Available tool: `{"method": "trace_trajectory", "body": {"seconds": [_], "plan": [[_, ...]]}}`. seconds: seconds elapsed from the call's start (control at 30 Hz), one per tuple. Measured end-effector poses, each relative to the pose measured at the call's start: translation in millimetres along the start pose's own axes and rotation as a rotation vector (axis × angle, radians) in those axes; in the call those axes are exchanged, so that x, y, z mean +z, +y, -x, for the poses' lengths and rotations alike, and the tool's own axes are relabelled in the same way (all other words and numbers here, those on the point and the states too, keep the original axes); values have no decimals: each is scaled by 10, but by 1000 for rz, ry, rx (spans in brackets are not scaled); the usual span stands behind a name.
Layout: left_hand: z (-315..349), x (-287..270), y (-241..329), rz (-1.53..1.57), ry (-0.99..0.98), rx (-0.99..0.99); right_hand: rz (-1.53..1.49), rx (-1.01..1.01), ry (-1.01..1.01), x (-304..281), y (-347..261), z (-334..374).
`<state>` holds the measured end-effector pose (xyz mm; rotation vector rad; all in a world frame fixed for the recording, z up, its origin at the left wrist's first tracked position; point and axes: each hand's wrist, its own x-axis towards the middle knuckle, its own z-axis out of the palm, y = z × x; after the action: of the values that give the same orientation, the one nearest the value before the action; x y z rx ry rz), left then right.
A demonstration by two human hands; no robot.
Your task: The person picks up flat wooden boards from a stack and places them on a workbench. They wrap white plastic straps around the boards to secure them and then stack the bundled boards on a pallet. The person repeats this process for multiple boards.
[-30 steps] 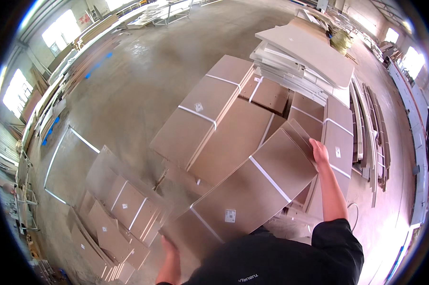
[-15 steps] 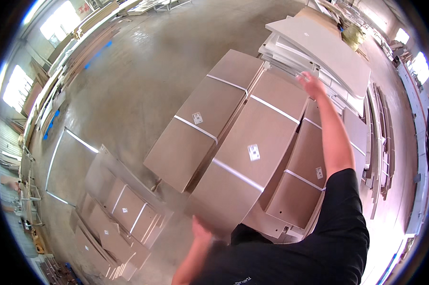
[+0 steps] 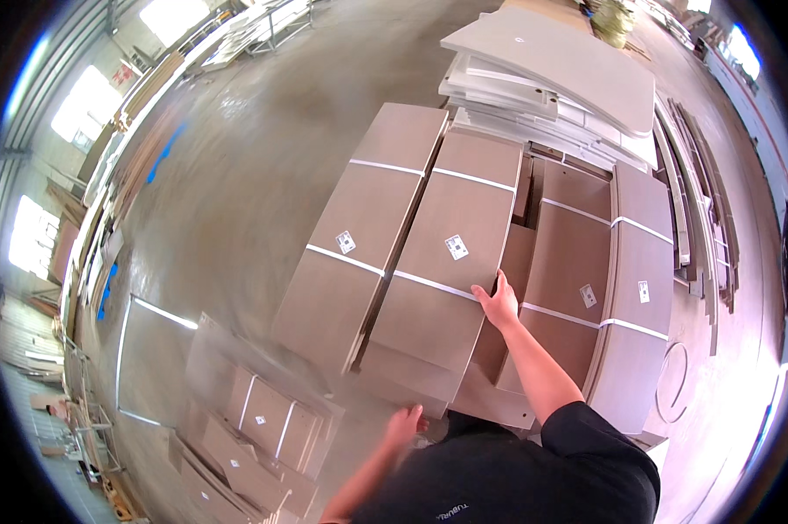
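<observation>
Among several strapped bundles of flat brown boards, the middle bundle [image 3: 464, 210] lies right in front of me, with two white straps and a white label on top. At its right long edge is my right hand [image 3: 497, 303], thumb on the top face near the closer strap and fingers over the side. My left hand [image 3: 404, 426] hovers by the bundle's near end, fingers loosely curled and apart, apparently holding nothing. A similar left bundle [image 3: 368, 210] runs alongside, a narrow gap between them. To the right sit another strapped bundle [image 3: 571, 253] and a narrower one [image 3: 636, 262].
White panels [image 3: 551, 61] are piled beyond the bundles. A lower group of brown boards [image 3: 258, 437] stands at the near left. Long strips [image 3: 686, 201] lie along the right side, and a loose strap loop [image 3: 671, 384] is on the floor.
My right hand has come back from the far right end of the middle bundle to its right edge. My left hand stays near the close end. The view has turned.
</observation>
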<state>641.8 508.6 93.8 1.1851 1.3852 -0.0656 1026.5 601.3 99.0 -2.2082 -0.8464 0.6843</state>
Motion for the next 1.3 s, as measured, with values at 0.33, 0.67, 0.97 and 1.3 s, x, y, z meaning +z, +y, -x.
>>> {"method": "trace_trajectory", "body": {"seconds": [0.33,0.67,0.97,1.3], "plan": [[-525,154,-58,233,-30,99,-229,41,123,69,-60,-385],[-39,-197,-1927,51,135,47,-57,40,113,279,95,675],[1558,-228,-4740,155,342,-206,399,-811,-81,1161,-1228,1997],[2417,612,-5704,629,552,-447,1093,-885,-146,2465,-2322,2437]]}}
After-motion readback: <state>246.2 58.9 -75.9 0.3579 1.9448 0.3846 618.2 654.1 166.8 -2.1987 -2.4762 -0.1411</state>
